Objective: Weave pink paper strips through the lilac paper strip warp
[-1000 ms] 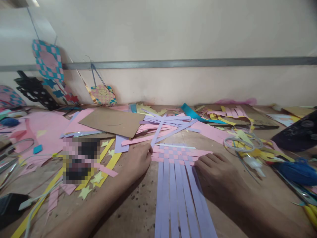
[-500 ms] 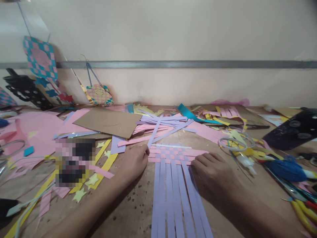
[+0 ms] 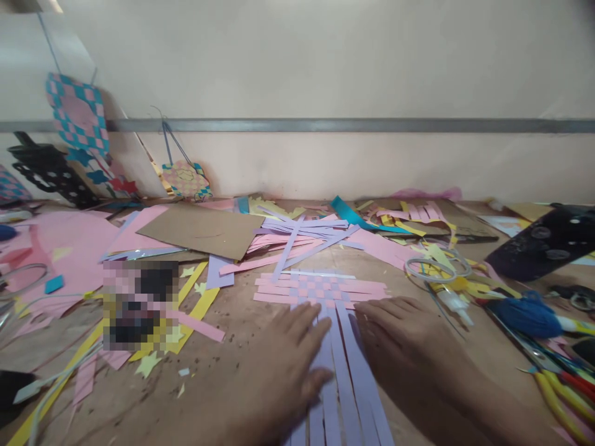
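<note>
A paper weave (image 3: pixel 316 287) of pink and lavender strips lies flat on the table in front of me. Its loose lavender strips (image 3: pixel 353 384) run down toward me, side by side with narrow gaps. My left hand (image 3: pixel 297 347) is spread over the left of these strips, its fingertips just below the lowest pink row; it is slightly blurred. Flat beside the weave's lower right corner, my right hand (image 3: pixel 395 322) has its fingers stretched out, with the tips at the pink strip ends. Neither hand grips anything. The strips under my left palm are partly hidden.
Behind the weave are a piece of brown cardboard (image 3: pixel 204 230) and a pile of loose paper strips (image 3: pixel 307 228). Yellow-handled scissors (image 3: pixel 553 396) and blue yarn (image 3: pixel 530 314) lie at right. Yellow paper stars (image 3: pixel 149 364) lie left. A dark tumbler (image 3: pixel 548 241) rests tilted at right.
My left hand has left the weave's left edge and moved right and toward me, opening over the lavender strips. My right hand has flattened near the right edge.
</note>
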`<state>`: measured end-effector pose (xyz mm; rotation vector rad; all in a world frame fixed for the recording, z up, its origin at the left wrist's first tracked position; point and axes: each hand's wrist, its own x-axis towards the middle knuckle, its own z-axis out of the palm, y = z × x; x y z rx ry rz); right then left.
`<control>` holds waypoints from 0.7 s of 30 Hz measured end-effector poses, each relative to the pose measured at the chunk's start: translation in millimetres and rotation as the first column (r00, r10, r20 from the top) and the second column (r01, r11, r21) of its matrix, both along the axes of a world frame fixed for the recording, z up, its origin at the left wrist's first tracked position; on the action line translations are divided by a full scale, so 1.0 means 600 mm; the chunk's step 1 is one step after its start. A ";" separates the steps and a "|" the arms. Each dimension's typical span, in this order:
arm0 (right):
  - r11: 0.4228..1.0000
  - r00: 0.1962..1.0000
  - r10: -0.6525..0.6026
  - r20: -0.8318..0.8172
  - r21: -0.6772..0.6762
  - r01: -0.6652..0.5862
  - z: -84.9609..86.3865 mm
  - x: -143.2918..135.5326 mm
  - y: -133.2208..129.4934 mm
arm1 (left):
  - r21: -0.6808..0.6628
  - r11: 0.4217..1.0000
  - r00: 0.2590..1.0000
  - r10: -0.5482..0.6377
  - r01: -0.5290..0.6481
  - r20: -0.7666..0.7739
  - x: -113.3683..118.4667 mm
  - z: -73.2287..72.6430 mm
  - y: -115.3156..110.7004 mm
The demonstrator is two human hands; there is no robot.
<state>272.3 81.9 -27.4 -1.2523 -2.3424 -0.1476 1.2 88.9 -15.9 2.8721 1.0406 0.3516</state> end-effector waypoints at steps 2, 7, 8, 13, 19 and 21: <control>0.999 0.999 0.035 -0.010 -0.039 -0.035 -0.004 0.007 -0.007 | -0.031 0.993 0.993 -0.117 0.116 -0.025 0.003 -0.017 -0.021; 0.987 0.999 0.029 0.040 -0.161 -0.022 -0.016 0.014 -0.010 | -0.031 0.974 0.973 -0.225 0.224 -0.047 0.008 -0.058 -0.031; 0.982 0.998 0.037 0.050 -0.186 -0.027 -0.018 0.014 -0.008 | -0.009 0.972 0.971 -0.234 0.234 -0.049 0.010 -0.065 -0.030; 0.991 0.995 0.053 0.081 -0.128 -0.043 -0.027 0.019 -0.002 | 0.174 0.954 0.969 -0.237 0.245 -0.070 0.012 -0.107 -0.029; 0.997 0.995 0.045 0.093 -0.067 -0.039 -0.040 0.029 0.002 | 0.366 0.914 0.984 -0.160 0.178 -0.079 0.016 -0.156 -0.036; 0.997 0.990 0.069 0.122 -0.042 -0.065 -0.042 0.034 0.003 | 0.400 0.900 0.985 -0.159 0.175 -0.073 0.019 -0.169 -0.038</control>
